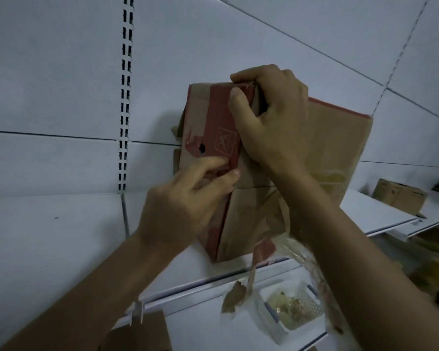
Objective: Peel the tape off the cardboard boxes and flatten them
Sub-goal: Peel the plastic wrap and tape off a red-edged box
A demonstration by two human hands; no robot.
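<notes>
A brown cardboard box (335, 153) with red printed bands stands upright on a white shelf (48, 236). My right hand (271, 117) grips the box's top corner, fingers curled over the edge and thumb on the red band. My left hand (188, 198) pinches at the lower part of the red band on the box's front corner, where tape seems to lie; the tape itself is hard to make out. A peeled clear tape strip (302, 252) with torn cardboard bits hangs from the box's bottom over the shelf edge.
A white basket (289, 310) holding crumpled tape sits on the lower shelf, with a torn cardboard scrap (235, 296) beside it. Another small cardboard box (398, 198) stands on the shelf at far right. A brown cardboard piece (140, 333) shows at the bottom edge.
</notes>
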